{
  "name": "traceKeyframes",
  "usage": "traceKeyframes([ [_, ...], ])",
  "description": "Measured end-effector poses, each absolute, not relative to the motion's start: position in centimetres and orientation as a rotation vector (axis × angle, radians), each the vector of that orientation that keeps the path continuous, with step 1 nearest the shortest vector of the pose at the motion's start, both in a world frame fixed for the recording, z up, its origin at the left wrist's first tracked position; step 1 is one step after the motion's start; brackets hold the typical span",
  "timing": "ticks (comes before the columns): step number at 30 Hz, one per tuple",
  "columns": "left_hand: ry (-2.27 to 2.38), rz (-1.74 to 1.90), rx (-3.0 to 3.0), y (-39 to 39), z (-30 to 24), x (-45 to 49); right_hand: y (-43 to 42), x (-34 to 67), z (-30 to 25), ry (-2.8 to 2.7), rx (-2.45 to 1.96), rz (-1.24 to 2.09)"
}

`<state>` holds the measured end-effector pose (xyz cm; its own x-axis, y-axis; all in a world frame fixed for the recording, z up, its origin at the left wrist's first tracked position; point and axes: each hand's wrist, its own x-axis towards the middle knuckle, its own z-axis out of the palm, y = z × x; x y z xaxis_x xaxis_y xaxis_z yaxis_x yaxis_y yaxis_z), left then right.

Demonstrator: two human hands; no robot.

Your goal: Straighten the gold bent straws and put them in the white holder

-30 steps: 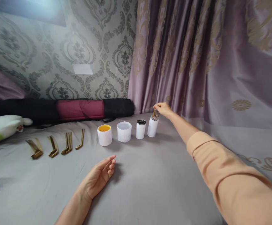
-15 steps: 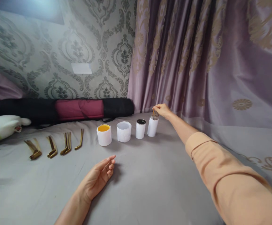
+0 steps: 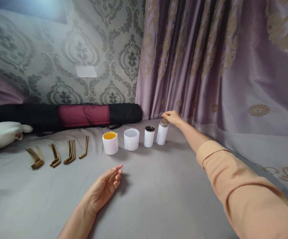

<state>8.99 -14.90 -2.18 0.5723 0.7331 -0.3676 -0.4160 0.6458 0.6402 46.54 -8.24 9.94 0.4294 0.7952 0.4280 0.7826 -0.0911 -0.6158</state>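
My right hand (image 3: pixel 172 117) reaches to the mouth of a white-wrapped glass jar (image 3: pixel 161 134), the rightmost of the row. Its fingertips pinch a thin brownish-gold stick, which looks like a metal straw (image 3: pixel 163 119), upright at the jar's mouth; its lower part is hidden. Left of that jar stands a narrow white-wrapped can (image 3: pixel 148 137) with a dark inside. My left hand (image 3: pixel 106 186) rests on the grey sheet, palm turned inward, fingers loosely curved and holding nothing. Nearest to it are a white tub with a yellow inside (image 3: pixel 110 146) and a plain white tub (image 3: pixel 131 141).
Bent gold metal straws lie on the sheet in separate groups (image 3: pixel 35 161), (image 3: pixel 55 159), (image 3: pixel 70 156), with a smaller group (image 3: pixel 84 151) at their right. Behind lies a long black and maroon bag (image 3: pixel 84 115). A white and green plush toy (image 3: pixel 2 134) sits left; a purple curtain (image 3: pixel 183 59) hangs right.
My right hand stays at the jar's mouth with its fingertips slightly lower. My left hand and the containers look unmoved; the view has shifted very slightly.
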Motion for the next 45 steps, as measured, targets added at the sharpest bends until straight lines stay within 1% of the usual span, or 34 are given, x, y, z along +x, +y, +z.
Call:
traceKeyframes([
  [18, 0.662, 0.713, 0.514, -14.76, -2.28, 9.09, -8.38, 46.94, 9.97, -1.248, -1.851, 0.024],
  [36, 0.688, 0.718, 0.510, -14.85, -2.18, 9.14, -7.87, 47.22, 9.70, -1.119, -1.835, 0.189],
  [45, 0.675, 0.717, 0.511, -14.76, -2.05, 9.14, -8.61, 47.16, 10.13, -1.001, -1.781, 0.213],
])
